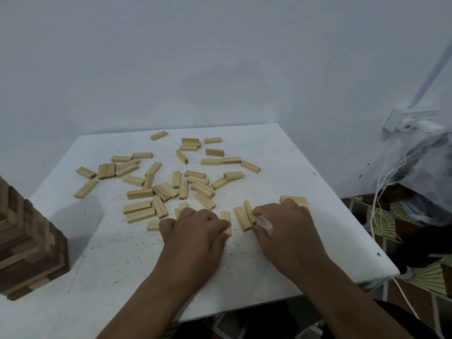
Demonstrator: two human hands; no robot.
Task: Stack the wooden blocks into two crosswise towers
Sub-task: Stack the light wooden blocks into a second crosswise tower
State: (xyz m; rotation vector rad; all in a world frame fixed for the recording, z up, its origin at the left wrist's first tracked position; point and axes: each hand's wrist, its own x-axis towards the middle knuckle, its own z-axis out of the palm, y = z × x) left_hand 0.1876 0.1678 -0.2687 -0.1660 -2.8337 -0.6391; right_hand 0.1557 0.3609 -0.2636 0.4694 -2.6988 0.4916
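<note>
I am working at the near part of the white table (244, 277), both hands down on the first layer. My left hand (195, 228) is curling its fingers round one block (227, 222), pinching it at its near end and nudging it rightward. My right hand (286, 223) is pinching a pair of blocks (245, 216) between thumb and forefinger; the pair is lying side by side, slightly slanted, with a gap between it and the left block. To do this well, I judge I should be sliding all three flush along their long sides, squaring their ends level, and pressing lightly so none tips onto its edge. Just behind my right knuckles a small stack (293, 199) is sitting, partly hidden, so I cannot tell how many blocks it holds. Farther out, the loose blocks (171, 184) are lying scattered across the middle and far side of the table, flat and at all angles, none yet stacked crosswise. At the left edge a dark wooden tower (27, 245) is standing apart.
</note>
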